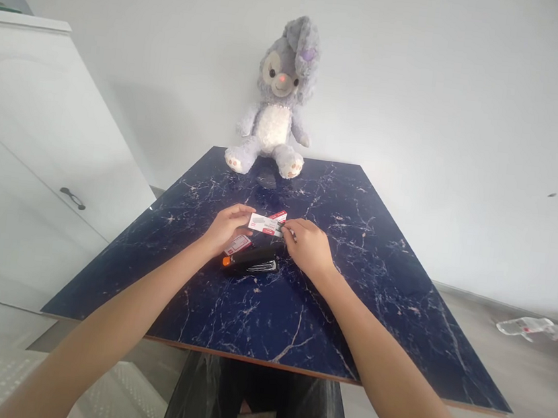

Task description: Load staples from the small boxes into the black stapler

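Observation:
Between my two hands is a small white-and-red staples box (pixel 263 224), held above the table. My left hand (pixel 227 227) grips its left end between thumb and fingers. The fingers of my right hand (pixel 308 242) are closed at its right end, where something small and dark shows; I cannot make out what it is. A black stapler (pixel 252 258) with an orange end lies on the table just below the box. Partly hidden behind the stapler is another red-and-white box (pixel 238 245). A red-and-white piece (pixel 279 215) shows behind the held box.
The dark blue marbled table (pixel 349 296) has its front edge near me. A grey plush rabbit (pixel 277 102) sits at the far edge against the wall. On the left stands a white cabinet (pixel 27 142). Clear plastic packaging (pixel 526 326) lies on the floor at right.

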`<state>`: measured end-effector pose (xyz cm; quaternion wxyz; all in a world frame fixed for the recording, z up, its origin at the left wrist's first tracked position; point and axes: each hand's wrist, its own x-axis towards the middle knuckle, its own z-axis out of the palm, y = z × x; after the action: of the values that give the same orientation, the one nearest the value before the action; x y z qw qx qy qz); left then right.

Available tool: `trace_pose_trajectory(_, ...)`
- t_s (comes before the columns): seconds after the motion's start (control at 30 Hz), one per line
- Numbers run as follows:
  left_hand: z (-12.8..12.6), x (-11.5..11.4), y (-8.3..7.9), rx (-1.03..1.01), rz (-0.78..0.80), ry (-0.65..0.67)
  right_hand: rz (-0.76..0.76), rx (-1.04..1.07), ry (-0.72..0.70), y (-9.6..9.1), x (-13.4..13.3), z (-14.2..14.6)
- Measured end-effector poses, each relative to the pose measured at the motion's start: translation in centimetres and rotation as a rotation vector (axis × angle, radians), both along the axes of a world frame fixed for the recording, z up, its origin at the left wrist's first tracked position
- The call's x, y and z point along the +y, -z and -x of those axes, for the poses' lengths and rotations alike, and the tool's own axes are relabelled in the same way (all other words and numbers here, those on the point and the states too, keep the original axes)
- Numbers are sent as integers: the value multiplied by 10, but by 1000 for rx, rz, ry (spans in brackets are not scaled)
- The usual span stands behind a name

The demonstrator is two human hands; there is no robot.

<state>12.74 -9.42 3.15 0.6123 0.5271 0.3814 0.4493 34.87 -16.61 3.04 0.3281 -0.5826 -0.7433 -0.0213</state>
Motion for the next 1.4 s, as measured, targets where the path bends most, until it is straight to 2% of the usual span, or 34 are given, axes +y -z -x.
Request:
trace_pose_trajectory(0.27, -1, 2, 3, -25, 3, -21, 40, -81, -69, 0, 0, -3)
trace_pose_trajectory(0.37, -2, 2, 3, -12, -8, -19, 45, -31, -74, 1, 0, -2)
trace_pose_trajectory(0.47, -2, 2, 3, -7, -7, -27, -31, 180, -59, -1, 0, -1)
trace_pose_trajectory(0.57, -2, 4, 2, -30, 10, -49, -91, 548, 17, -4, 2, -4)
trace_pose_trajectory(0.67, -1, 6, 2, -54, 26, -84, -77, 871, 40, -5, 8, -12)
trace_pose_trajectory(0.73, 0, 6, 3, -73, 32, -102, -47, 968, 13, -4, 11, -16)
trace_pose_trajectory(0.8, -1, 6, 3, -93, 38, -112, -3, 962, -19, -2, 11, -15)
trace_pose_trajectory(1.0, 1, 9, 4, -160, 52, -60, 89, 741, -50, 2, 2, 1)
trace_pose_trajectory(1.17, 5, 8, 3, -161, 22, 25, 139, 917, -141, 4, 5, 6)
trace_pose_trajectory(1.4, 0, -1, 0, -192, 75, 107, 248, 1171, -302, 0, 5, 13)
